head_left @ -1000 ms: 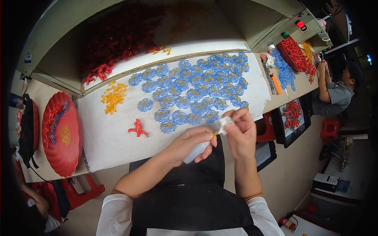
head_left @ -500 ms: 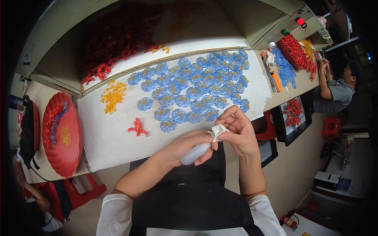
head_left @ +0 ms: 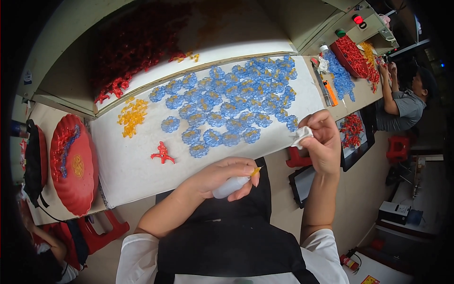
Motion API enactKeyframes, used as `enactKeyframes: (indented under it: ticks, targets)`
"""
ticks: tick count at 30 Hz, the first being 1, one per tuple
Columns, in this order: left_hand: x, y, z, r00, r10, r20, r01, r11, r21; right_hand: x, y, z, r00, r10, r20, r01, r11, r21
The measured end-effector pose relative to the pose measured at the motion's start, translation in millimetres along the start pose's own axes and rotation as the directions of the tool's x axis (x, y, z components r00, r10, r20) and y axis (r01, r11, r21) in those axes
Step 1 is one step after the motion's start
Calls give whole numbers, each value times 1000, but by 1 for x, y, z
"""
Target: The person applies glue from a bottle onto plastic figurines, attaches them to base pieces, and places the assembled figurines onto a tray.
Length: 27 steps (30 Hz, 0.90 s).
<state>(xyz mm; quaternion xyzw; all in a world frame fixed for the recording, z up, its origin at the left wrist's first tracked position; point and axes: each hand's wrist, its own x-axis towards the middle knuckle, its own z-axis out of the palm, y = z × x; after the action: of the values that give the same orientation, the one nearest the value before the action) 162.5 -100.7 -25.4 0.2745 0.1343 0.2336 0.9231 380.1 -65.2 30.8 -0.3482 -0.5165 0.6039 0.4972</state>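
Nearby, blue pieces (head_left: 227, 106) beside red piece (head_left: 162, 154)

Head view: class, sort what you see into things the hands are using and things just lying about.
In use:
left hand holding small squeeze bottle
right hand holding white cloth

Lying about:
blue flowers
yellow pieces
red piece
red tray

Squeeze bottle (head_left: 230, 186): small, translucent white, tipped with an orange nozzle; it lies nearly level in your left hand (head_left: 222, 177), nozzle pointing right, over your dark apron.
White piece (head_left: 301, 137): small and crumpled-looking, pinched in your right hand (head_left: 324, 142) just past the table's near edge.
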Motion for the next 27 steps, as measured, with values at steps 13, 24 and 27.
enactKeyframes:
  ticks: [13,24,27]
  targets:
    - [1,-8,8,857,508,-84,-348,693,632,-23,6,28,989,46,139,1,948,-319]
    - [9,-14,2,745,667,-22,-385,457,802,-26,7,34,988,-18,156,76,924,-376]
    - [9,-11,5,737,676,-6,-359,398,844,-24,3,30,987,-78,142,136,873,-467]
